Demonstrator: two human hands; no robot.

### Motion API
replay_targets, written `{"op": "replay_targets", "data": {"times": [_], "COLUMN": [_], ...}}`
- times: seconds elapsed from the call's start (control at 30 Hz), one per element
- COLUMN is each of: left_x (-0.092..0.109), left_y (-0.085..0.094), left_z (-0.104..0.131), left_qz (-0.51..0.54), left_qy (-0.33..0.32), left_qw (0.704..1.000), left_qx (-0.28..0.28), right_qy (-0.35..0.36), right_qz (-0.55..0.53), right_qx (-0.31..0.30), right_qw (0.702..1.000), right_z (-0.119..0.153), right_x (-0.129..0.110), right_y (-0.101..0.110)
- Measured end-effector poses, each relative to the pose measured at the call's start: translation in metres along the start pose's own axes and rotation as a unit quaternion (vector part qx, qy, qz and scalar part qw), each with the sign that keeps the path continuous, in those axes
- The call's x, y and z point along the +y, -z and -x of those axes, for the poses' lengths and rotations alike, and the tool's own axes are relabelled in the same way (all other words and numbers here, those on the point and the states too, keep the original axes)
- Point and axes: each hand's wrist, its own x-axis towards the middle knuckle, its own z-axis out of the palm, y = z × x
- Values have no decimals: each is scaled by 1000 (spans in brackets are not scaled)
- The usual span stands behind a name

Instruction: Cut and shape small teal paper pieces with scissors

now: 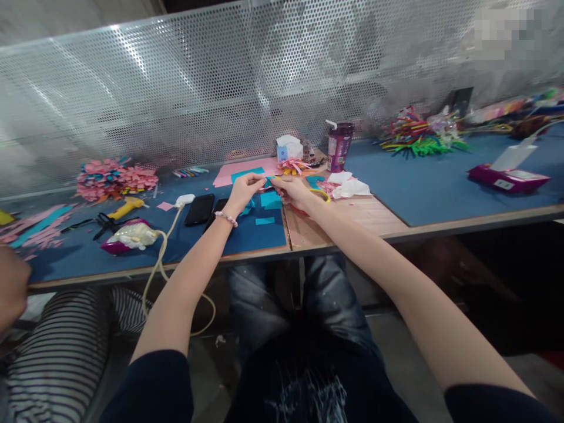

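My left hand (245, 192), with a beaded bracelet on its wrist, is closed in a pinch on a small piece of blue paper (269, 181). From the other side my right hand (291, 191) pinches the same piece, fingertips close to the left ones. A yellow loop (325, 195), like a scissors handle, shows beside the right hand; whether that hand touches it is hidden. Below the hands lie blue paper rectangles (265, 221). Behind them are pink paper sheets (224, 174) and a pink-and-orange fringed paper piece (292, 166).
Left are phones (200, 210), a yellow glue gun (127, 207), a power strip (132, 236) with a cable and a pink fringed pile (110, 179). A purple cup (339, 147) and crumpled tissue (352, 188) stand right. Another person's striped leg (61, 346) is at left.
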Motion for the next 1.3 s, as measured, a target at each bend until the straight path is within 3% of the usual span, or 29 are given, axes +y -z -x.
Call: {"op": "replay_targets", "data": {"times": [1.3], "left_x": [-3], "left_y": [-2], "left_z": [0], "left_qz": [59], "left_qy": [48], "left_qw": [997], "left_qx": [8], "right_qy": [11], "right_qz": [33], "right_qx": [33], "right_qw": [999], "right_z": [-8], "right_x": [9], "right_y": [1]}}
